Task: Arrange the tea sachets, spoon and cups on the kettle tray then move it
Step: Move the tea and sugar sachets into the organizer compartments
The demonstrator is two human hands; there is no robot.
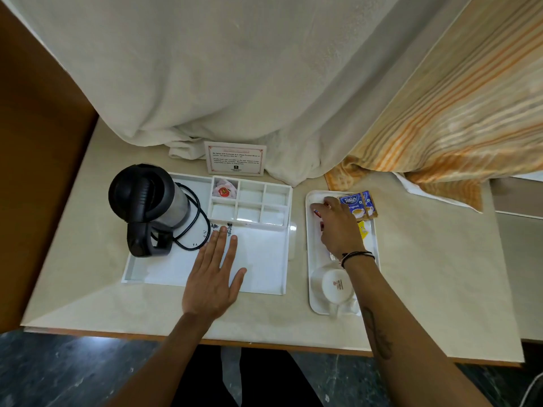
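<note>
The white kettle tray (264, 277) lies mid-table with a black and steel kettle (152, 205) on its left and a compartment grid (249, 201) at the back; one compartment holds a sachet (224, 189). My left hand (216, 277) rests flat, fingers spread, on the tray's bare floor. To the right is a smaller white tray (312, 251) with blue Tetley sachets (357, 205), a yellow sachet (363, 230) and upturned white cups (333, 284). My right hand (338, 227) reaches into that tray, fingertips pinching small red-tipped sachets (318, 213). No spoon is visible.
A printed card (235, 157) stands behind the kettle tray. White cloth (235, 83) and an orange striped fabric (455, 127) hang onto the table's back. The kettle cord (199, 227) loops on the tray. The table's front edge (264, 343) is close to me.
</note>
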